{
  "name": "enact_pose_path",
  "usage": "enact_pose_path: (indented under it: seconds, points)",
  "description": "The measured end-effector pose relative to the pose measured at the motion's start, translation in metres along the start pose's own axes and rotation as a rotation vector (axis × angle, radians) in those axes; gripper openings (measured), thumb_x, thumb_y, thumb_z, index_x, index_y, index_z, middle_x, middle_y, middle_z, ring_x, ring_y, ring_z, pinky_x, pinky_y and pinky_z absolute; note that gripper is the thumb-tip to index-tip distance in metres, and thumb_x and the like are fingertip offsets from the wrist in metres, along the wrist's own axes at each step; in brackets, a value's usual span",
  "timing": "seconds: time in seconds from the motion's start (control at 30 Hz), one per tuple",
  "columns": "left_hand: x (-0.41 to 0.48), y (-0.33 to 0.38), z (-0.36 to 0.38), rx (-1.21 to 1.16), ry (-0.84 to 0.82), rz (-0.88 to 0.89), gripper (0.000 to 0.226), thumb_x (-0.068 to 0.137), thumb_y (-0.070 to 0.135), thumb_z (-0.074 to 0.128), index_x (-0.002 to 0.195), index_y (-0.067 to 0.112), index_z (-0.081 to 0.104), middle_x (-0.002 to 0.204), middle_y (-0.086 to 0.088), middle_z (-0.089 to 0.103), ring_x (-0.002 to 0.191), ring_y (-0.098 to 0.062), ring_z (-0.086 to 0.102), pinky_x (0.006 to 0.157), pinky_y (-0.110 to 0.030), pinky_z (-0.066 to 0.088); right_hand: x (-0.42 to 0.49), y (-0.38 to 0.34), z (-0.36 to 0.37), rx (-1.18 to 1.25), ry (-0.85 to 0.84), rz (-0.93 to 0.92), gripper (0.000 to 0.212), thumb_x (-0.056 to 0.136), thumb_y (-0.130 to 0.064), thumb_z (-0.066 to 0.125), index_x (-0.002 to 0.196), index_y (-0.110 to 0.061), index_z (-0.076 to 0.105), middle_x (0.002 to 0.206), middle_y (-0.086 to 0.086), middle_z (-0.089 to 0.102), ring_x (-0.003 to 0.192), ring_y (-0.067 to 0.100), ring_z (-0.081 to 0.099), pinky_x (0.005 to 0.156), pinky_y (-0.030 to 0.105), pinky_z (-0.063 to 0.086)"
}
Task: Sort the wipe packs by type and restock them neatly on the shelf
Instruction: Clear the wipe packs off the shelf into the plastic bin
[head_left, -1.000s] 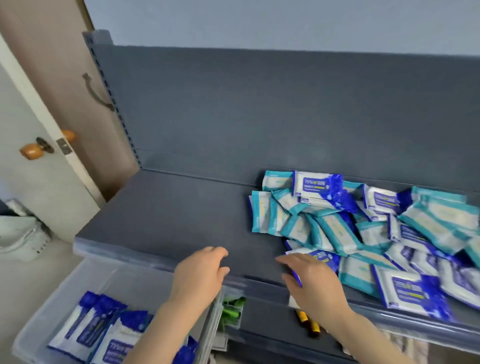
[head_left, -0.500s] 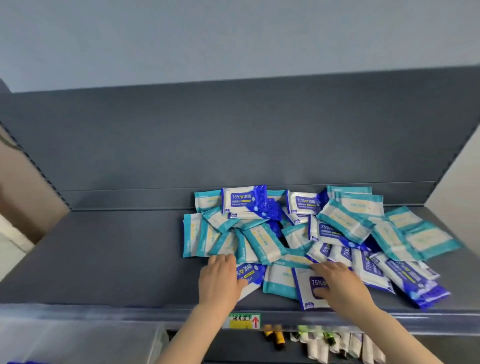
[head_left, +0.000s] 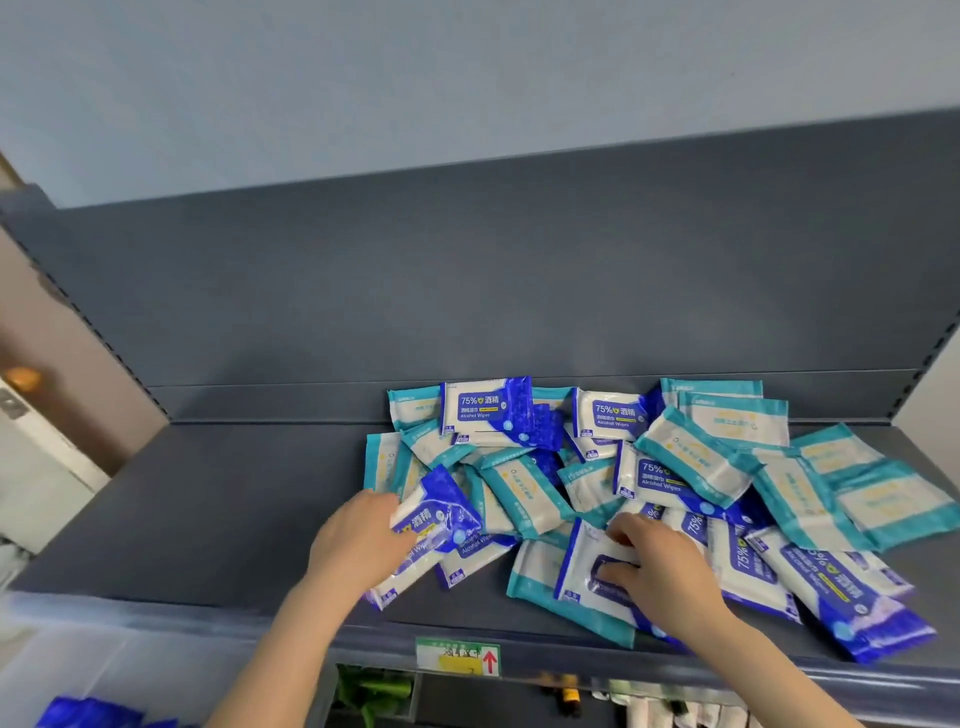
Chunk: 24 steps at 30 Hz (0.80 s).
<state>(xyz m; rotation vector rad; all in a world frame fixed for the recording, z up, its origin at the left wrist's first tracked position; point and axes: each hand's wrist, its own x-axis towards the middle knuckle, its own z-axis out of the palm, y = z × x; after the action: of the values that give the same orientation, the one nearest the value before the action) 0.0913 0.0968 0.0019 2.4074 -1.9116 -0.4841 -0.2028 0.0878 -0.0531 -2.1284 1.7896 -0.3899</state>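
Sorting barely begun at the grey shelf (head_left: 208, 519): your left hand (head_left: 358, 543) grasps a blue alcohol-wipe pack (head_left: 441, 519) and tips one end of it up at the left edge of the heap (head_left: 675, 467). Your right hand (head_left: 657, 569) curls its fingers and thumb round the top of a second blue-edged pack (head_left: 587, 571). That pack lies near the shelf's front lip, overlapping a teal pack (head_left: 540, 577).

Every pack in sight on the shelf sits in that one heap, which spreads from the middle to the right end. Blue and teal wrappers are mixed and overlapping, some flat, some propped against the back panel (head_left: 467, 286). No sorted row or stack shows anywhere, so by the look of it nearly all the work is left — splitting the two types, then squaring each into tidy lines.

The two packs in your hands are both the blue kind, which suggests you are pulling that type out first. A green price label (head_left: 457, 657) with a red arrow marks the shelf's front edge. Blue wrapping (head_left: 88, 714) shows below the shelf at bottom left — too cropped to say more.
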Motion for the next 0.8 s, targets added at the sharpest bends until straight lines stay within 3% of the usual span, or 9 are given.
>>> enact_pose_path:
  seconds: [0.1, 0.2, 0.27, 0.33, 0.4, 0.53, 0.63, 0.8]
  points:
    - [0.010, 0.017, -0.001, -0.404, -0.035, -0.067, 0.013, 0.090, 0.031, 0.061, 0.086, 0.021, 0.054, 0.095, 0.000, 0.065, 0.084, -0.015, 0.066, 0.077, -0.037, 0.055, 0.015, -0.018, -0.003, 0.110, -0.018, -0.049, 0.035, 0.082, -0.035, 0.067, 0.113, -0.024, 0.055, 0.112, -0.005, 0.060, 0.102, 0.015, 0.056, 0.081, 0.028, 0.046]
    - [0.027, 0.038, 0.021, -0.652, -0.056, -0.127, 0.013, 0.087, 0.032, 0.064, 0.091, 0.021, 0.058, 0.098, -0.001, 0.068, 0.086, -0.017, 0.067, 0.084, -0.042, 0.055, 0.022, -0.030, 0.009, -0.038, -0.161, -0.109, 0.054, 0.082, -0.046, 0.062, 0.129, -0.027, 0.043, 0.124, -0.004, 0.050, 0.115, 0.016, 0.047, 0.091, 0.030, 0.043]
    - [0.038, 0.050, 0.040, -0.565, -0.047, -0.145, 0.025, 0.084, 0.041, 0.064, 0.098, 0.022, 0.057, 0.102, 0.002, 0.066, 0.089, -0.015, 0.065, 0.081, -0.039, 0.055, 0.022, -0.033, 0.019, -0.132, -0.203, -0.101, 0.063, 0.081, -0.050, 0.061, 0.134, -0.025, 0.038, 0.128, -0.003, 0.047, 0.120, 0.019, 0.044, 0.095, 0.033, 0.039]
    - [0.042, 0.059, 0.056, -0.397, 0.008, -0.156, 0.035, 0.084, 0.045, 0.063, 0.106, 0.020, 0.052, 0.107, 0.004, 0.061, 0.095, -0.015, 0.061, 0.074, -0.033, 0.051, 0.023, -0.033, 0.025, -0.121, -0.191, -0.074, 0.062, 0.080, -0.049, 0.062, 0.133, -0.024, 0.039, 0.128, -0.003, 0.050, 0.119, 0.019, 0.046, 0.096, 0.033, 0.037]
    - [0.041, 0.067, 0.063, -0.376, 0.054, -0.173, 0.037, 0.087, 0.042, 0.062, 0.110, 0.018, 0.045, 0.107, 0.005, 0.056, 0.099, -0.016, 0.060, 0.070, -0.031, 0.047, 0.024, -0.032, 0.026, -0.089, -0.173, -0.056, 0.058, 0.080, -0.048, 0.063, 0.128, -0.023, 0.043, 0.124, -0.003, 0.053, 0.116, 0.018, 0.049, 0.094, 0.032, 0.038]
    - [0.039, 0.069, 0.072, -0.468, 0.029, -0.155, 0.034, 0.087, 0.038, 0.064, 0.111, 0.019, 0.050, 0.107, 0.005, 0.061, 0.095, -0.014, 0.062, 0.071, -0.030, 0.048, 0.024, -0.032, 0.027, -0.056, -0.151, -0.025, 0.051, 0.081, -0.044, 0.063, 0.124, -0.021, 0.047, 0.121, -0.003, 0.057, 0.113, 0.017, 0.053, 0.094, 0.031, 0.041]
    - [0.034, 0.065, 0.078, -0.622, 0.001, -0.137, 0.022, 0.083, 0.033, 0.068, 0.099, 0.020, 0.059, 0.099, 0.003, 0.068, 0.085, -0.011, 0.065, 0.076, -0.035, 0.056, 0.023, -0.035, 0.028, -0.081, -0.154, -0.018, 0.048, 0.082, -0.043, 0.062, 0.123, -0.021, 0.049, 0.120, -0.001, 0.058, 0.112, 0.019, 0.054, 0.093, 0.031, 0.041]
    - [0.025, 0.059, 0.082, -0.745, 0.080, -0.136, 0.019, 0.086, 0.030, 0.065, 0.097, 0.023, 0.052, 0.097, 0.006, 0.065, 0.082, -0.006, 0.065, 0.074, -0.035, 0.057, 0.019, -0.035, 0.028, -0.066, -0.122, -0.020, 0.044, 0.082, -0.042, 0.060, 0.121, -0.024, 0.051, 0.118, -0.004, 0.058, 0.110, 0.017, 0.054, 0.089, 0.030, 0.040]
